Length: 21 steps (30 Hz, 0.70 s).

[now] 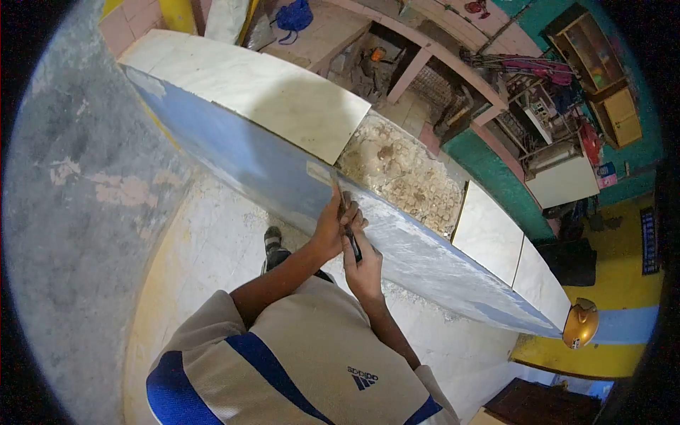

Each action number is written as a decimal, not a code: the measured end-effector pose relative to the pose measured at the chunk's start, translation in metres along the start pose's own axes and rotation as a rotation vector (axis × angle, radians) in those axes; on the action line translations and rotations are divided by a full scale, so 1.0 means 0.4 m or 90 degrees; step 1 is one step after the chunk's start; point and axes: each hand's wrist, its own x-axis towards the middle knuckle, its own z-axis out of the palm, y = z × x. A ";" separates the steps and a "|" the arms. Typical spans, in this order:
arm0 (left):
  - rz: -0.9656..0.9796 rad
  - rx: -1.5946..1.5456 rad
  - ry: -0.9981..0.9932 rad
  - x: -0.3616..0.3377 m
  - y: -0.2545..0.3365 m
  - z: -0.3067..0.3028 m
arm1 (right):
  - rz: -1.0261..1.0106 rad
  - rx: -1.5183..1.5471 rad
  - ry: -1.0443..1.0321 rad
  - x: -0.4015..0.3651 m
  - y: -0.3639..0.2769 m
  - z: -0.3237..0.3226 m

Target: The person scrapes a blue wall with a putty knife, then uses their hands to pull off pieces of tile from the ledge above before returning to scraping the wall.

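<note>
In front of my body, my left hand (pixel 331 225) and my right hand (pixel 364 268) are close together at the face of a low wall (pixel 276 166). My right hand grips the dark handle of a slim tool (pixel 352 239), whose exact kind I cannot tell. The fingers of my left hand are closed round its upper part, close to the wall's top edge. Behind them the blue paint has a pale bare patch (pixel 320 172). Right of my hands the wall face is whitish and rough.
White marble-like tiles (pixel 283 92) cap the wall on the left, with more tiles (pixel 490 225) on the right. Between them lies a rough strip of broken mortar (pixel 404 170). A gold helmet (pixel 581 324) hangs at the wall's right end. Cluttered shelves (pixel 453 85) stand beyond.
</note>
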 end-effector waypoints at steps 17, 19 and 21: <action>-0.051 -0.062 -0.047 -0.004 0.033 -0.046 | -0.077 -0.005 0.024 -0.009 0.030 0.065; -0.038 -0.051 -0.087 -0.002 0.035 -0.066 | -0.070 -0.010 0.039 -0.020 0.023 0.081; -0.038 -0.064 -0.092 0.002 0.045 -0.068 | -0.089 -0.001 0.059 -0.006 0.013 0.096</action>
